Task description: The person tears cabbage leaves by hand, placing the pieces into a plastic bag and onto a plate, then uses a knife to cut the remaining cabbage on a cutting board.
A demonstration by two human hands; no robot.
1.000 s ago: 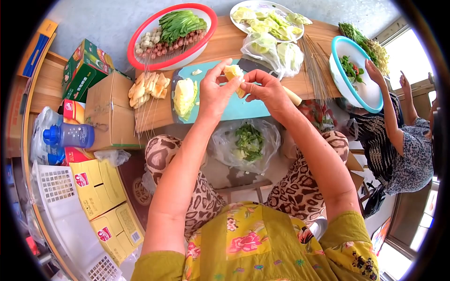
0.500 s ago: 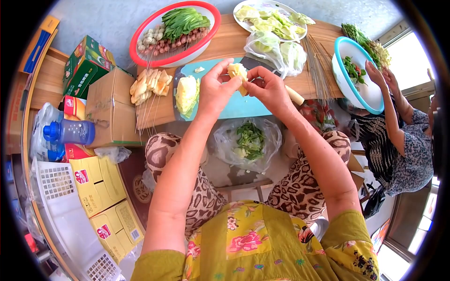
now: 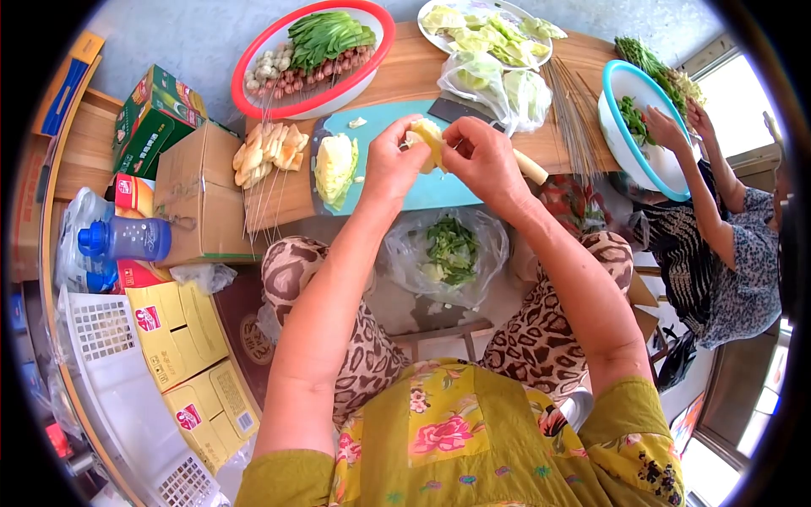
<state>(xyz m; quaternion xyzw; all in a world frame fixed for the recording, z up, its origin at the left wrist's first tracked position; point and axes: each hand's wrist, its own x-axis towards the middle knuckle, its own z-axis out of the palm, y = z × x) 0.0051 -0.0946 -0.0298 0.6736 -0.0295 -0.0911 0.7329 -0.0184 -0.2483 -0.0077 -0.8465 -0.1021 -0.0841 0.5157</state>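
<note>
Above the blue cutting board (image 3: 439,193), both hands hold a pale yellow cabbage leaf piece (image 3: 429,139) between them. My left hand (image 3: 393,165) grips its left side, fingers closed. Pinched on its right edge is my right hand (image 3: 486,165). A cut cabbage chunk (image 3: 335,171) lies on the board to the left, with small scraps beside it. Behind my right hand lies a knife, its dark blade (image 3: 454,113) partly hidden and its wooden handle (image 3: 530,167) pointing toward me.
A red-rimmed basin (image 3: 384,63) holds greens and skewered food. Cabbage leaves fill a plate (image 3: 427,32); skewered slices (image 3: 269,152) and bare skewers (image 3: 573,127) flank the board. Below hangs a bag of trimmings (image 3: 405,253). At right, another person's hand (image 3: 667,128) reaches over a blue-rimmed basin (image 3: 610,93).
The cabbage piece has turned slightly between my hands, showing a longer edge. My right hand has shifted a little. The other person's nearer hand has moved left and down toward the greens.
</note>
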